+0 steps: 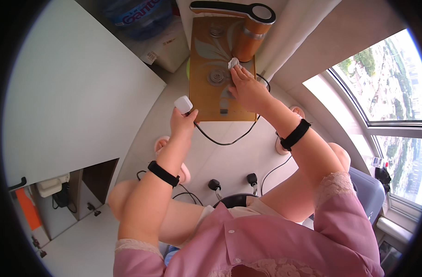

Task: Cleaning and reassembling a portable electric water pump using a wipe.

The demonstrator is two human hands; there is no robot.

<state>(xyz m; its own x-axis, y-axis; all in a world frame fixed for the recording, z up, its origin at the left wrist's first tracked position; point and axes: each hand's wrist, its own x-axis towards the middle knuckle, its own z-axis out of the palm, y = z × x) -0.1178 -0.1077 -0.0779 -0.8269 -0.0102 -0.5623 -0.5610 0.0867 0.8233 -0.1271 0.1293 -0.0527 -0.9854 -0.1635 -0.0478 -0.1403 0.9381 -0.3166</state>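
Note:
A golden-brown panel (205,104) with a pale leaf and rose pattern lies in front of me, perhaps the top of a box or small table. On its far right part stands an orange cylindrical appliance (249,41) with a long black handle. My right hand (247,86) holds a crumpled white tissue (233,63) against the panel, beside the appliance's base. At the panel's near left corner, my left hand (184,121) grips a white power adapter (184,104). From it a black cable (224,143) loops below the panel and up its right side.
A white cabinet door (82,93) fills the left. Behind it are a large blue water bottle (141,17) and a pale sack (171,48). Chair casters (214,184) and more black cable (275,169) lie near my feet. A window (377,76) and a grey-blue case (368,192) are at right.

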